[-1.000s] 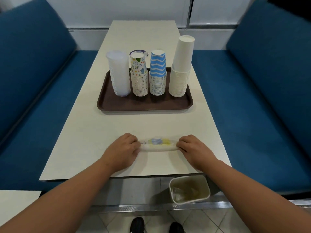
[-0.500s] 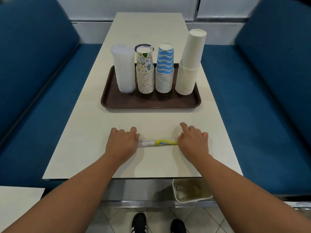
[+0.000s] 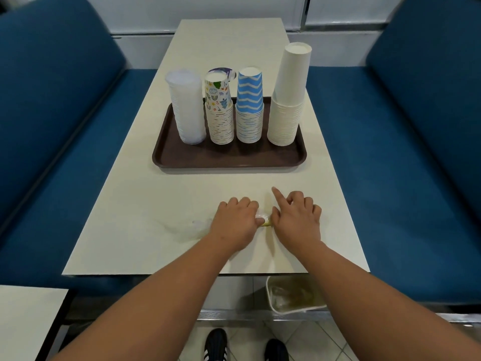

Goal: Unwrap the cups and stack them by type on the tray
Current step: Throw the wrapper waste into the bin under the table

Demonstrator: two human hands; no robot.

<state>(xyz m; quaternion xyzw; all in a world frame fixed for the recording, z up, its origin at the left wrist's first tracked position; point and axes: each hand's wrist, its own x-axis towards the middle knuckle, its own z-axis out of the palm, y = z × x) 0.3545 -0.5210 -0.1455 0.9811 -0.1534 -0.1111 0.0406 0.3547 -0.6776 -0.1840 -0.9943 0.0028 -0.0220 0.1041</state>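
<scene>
Pinching a rolled wrapper [image 3: 264,220] between them — left hand [image 3: 234,222] fingers curled on it, right hand [image 3: 296,220] curled too, forefinger straight — near tray [image 3: 229,161].

Booth setting. Long cream table [image 3: 234,48] runs away from the viewer toward a white panelled wall [image 3: 208,11]. Blue upholstered bench seats flank it: left bench [image 3: 52,113], right bench [image 3: 416,126]. Second pale table corner [image 3: 26,321] at lower left. Light tiled floor [image 3: 325,342] below. Small white bin [image 3: 294,295] under near table edge. Lighting even, soft.
</scene>
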